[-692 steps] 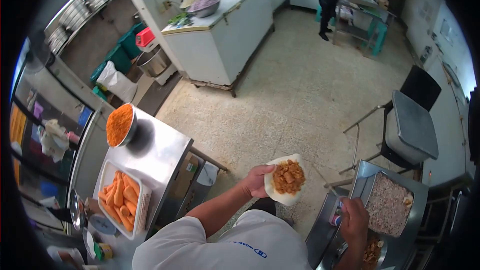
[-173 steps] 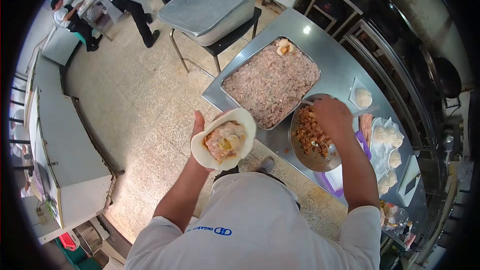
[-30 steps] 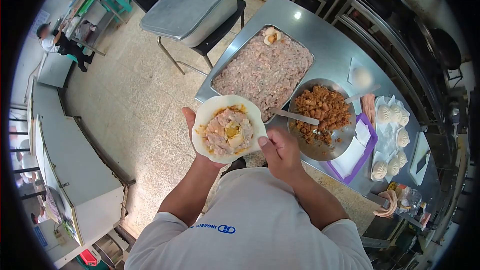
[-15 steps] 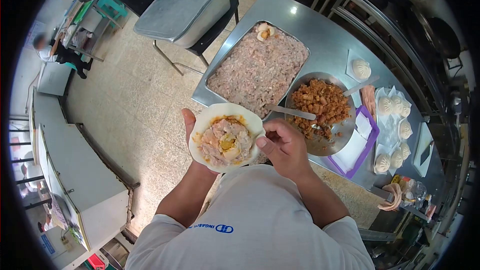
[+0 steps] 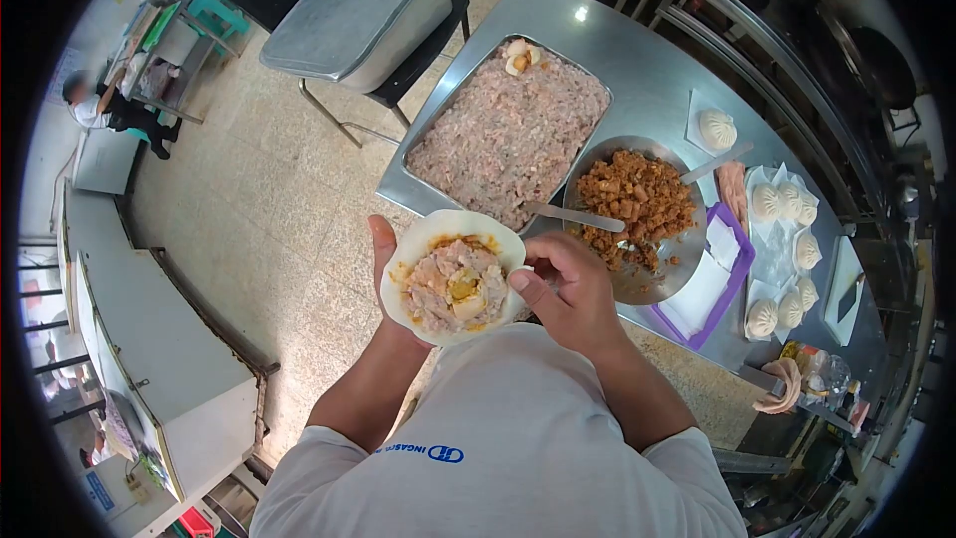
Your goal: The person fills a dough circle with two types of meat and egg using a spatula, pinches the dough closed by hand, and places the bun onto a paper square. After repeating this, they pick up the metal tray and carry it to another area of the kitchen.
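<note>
A round dough wrapper (image 5: 403, 314) filled with pale minced meat, brown bits and a piece of egg (image 5: 464, 290) lies in my left hand (image 5: 382, 249). That palm and its fingers are mostly hidden under the dough, with the thumb sticking up at the left side. My right hand (image 5: 573, 289) pinches the wrapper's right edge between thumb and fingers. Just beyond is a metal tray (image 5: 438, 118) of minced meat, with egg pieces (image 5: 521, 59) at its far corner. Beside it stands a steel bowl (image 5: 647, 289) of brown cooked filling (image 5: 637, 201), and a flat spatula (image 5: 575, 216) rests across its rim.
Several pleated buns (image 5: 763, 317) sit on papers at the table's right, with a single bun (image 5: 716, 130) farther back. A purple tray (image 5: 738, 269) holds white paper squares. A lidded container (image 5: 363, 10) rests on a chair at the far left. Someone sits (image 5: 105, 105) in the background.
The wrapper has shifted slightly and its rim and filling look a little turned. My right hand keeps its pinch at the edge. The whole view has moved a little.
</note>
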Demonstrator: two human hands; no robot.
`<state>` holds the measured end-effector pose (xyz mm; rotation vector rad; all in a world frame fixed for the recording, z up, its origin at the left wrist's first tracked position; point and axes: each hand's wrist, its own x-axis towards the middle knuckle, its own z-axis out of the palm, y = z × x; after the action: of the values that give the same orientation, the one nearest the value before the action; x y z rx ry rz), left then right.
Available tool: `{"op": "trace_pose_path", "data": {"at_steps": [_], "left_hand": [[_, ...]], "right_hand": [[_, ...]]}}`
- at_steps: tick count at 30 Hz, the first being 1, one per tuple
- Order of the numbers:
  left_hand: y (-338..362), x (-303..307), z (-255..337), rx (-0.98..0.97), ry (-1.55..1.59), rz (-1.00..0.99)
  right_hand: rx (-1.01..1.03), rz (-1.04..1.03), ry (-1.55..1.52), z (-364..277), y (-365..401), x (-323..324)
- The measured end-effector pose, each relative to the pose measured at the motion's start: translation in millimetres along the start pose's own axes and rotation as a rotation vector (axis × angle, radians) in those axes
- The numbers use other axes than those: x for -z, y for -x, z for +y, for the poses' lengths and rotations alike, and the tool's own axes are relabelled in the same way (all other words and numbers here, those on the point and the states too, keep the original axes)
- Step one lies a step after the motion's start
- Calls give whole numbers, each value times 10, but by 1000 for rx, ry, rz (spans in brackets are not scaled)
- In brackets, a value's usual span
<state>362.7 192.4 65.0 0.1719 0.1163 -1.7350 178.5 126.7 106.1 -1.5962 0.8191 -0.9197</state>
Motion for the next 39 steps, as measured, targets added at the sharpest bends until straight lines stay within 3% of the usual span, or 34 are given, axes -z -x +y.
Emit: {"op": "trace_pose_path", "data": {"at_steps": [3,5,8,10,14,24,27,33,35,39], "left_hand": [[-12,72,27,28,42,-17],[-12,65,21,44,71,-31],[-3,-10,-3,42,16,133],[-9,36,-6,66,-1,18],[-31,16,0,82,-18,67],[11,27,109,94,-64,78],[-11,25,93,104,-63,72],[-9,60,141,145,-75,123],[-6,65,159,136,-45,107],[-38,61,176,137,-12,34]], "right_hand": [[-111,-78,40,76,13,49],[4,-84,187,146,35,62],[-21,-111,267,139,77,94],[-52,-92,228,92,54,102],[-127,-18,21,48,-25,25],[-17,-116,243,111,8,102],[-82,-27,104,101,-56,65],[-51,-184,132,249,-65,143],[-117,-163,-198,270,-48,117],[-174,-174,-136,214,-25,104]]}}
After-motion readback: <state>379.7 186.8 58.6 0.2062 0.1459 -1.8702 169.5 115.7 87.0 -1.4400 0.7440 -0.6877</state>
